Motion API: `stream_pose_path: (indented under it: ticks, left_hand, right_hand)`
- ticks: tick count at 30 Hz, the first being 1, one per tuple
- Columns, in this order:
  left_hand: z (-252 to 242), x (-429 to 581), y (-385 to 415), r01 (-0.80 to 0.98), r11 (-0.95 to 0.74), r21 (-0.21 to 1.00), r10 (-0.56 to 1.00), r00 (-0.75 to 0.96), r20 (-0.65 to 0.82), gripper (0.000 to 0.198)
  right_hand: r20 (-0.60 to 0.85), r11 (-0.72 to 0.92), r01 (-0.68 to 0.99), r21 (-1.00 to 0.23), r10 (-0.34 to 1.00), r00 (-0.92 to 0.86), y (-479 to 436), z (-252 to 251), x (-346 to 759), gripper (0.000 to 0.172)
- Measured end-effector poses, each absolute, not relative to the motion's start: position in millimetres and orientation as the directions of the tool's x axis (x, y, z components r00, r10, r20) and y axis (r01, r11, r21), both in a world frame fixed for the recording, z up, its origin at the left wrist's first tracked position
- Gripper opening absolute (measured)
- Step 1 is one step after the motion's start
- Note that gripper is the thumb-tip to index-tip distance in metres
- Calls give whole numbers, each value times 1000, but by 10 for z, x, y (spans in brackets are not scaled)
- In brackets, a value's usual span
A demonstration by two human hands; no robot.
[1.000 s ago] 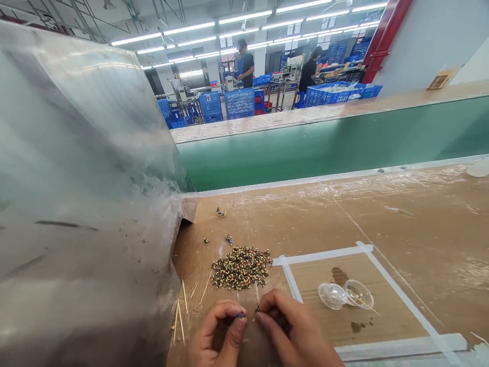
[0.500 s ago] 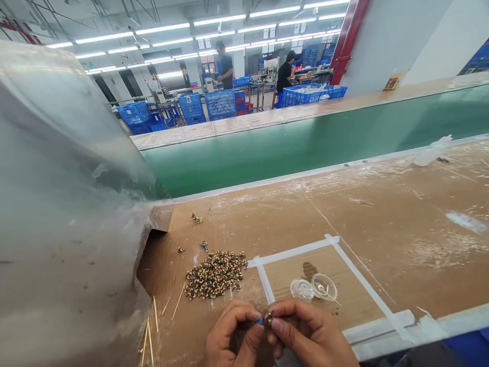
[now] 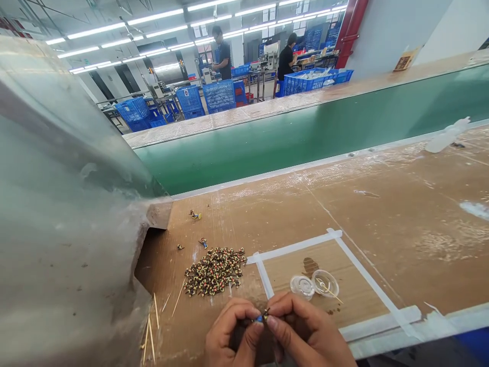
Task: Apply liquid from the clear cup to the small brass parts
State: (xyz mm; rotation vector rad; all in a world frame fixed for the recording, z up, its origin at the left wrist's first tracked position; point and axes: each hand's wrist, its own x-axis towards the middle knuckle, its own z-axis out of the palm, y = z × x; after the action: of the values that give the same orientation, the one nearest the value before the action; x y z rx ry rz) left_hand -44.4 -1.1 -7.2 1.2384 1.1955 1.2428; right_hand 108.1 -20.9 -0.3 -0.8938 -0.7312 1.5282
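Observation:
My left hand [image 3: 231,335] and my right hand [image 3: 305,334] meet at the near edge of the brown cardboard-covered bench [image 3: 382,214]. Both pinch together at the fingertips around a tiny part with a blue end [image 3: 260,318]. Just beyond them lies a heap of several small dark, cream and red parts [image 3: 214,271]. To the right of the hands, inside a white taped rectangle [image 3: 294,249], sit two small clear round dishes [image 3: 314,285] with a thin stick across one.
A big cloudy plastic sheet [image 3: 64,214] fills the left side. Wooden toothpick-like sticks [image 3: 153,326] lie by it. Stray parts [image 3: 195,215] lie farther back. A green conveyor belt [image 3: 305,132] runs behind the bench. Two people stand among blue crates [image 3: 218,96] far off.
The camera has swung right and down, so the heap and dishes sit further left. My hands have closed together, bringing the two fingertips and the tiny part into contact.

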Motion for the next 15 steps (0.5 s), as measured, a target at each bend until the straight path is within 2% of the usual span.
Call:
stream_pose_path:
  ticks: [4,10,12,15]
  left_hand:
    - [-93,-479,-13,64,-37,997,999,18,36,27]
    - [-100,-520,-11,129,-50,990,996,75,40,23]
    - [-92,-526,-14,146,-60,987,995,91,47,20]
    - [-87,-530,-14,165,-76,983,992,114,57,19]
  right_hand:
    - [-138,-142,-463,-875,990,-43,-227,-39,1080,39]
    - [13,4,-192,-981,999,-49,-212,-136,1161,38]
    - [18,6,-179,-984,998,-65,-212,-143,1177,33]
    - [-11,-33,-255,-966,996,-86,-215,-146,1174,27]
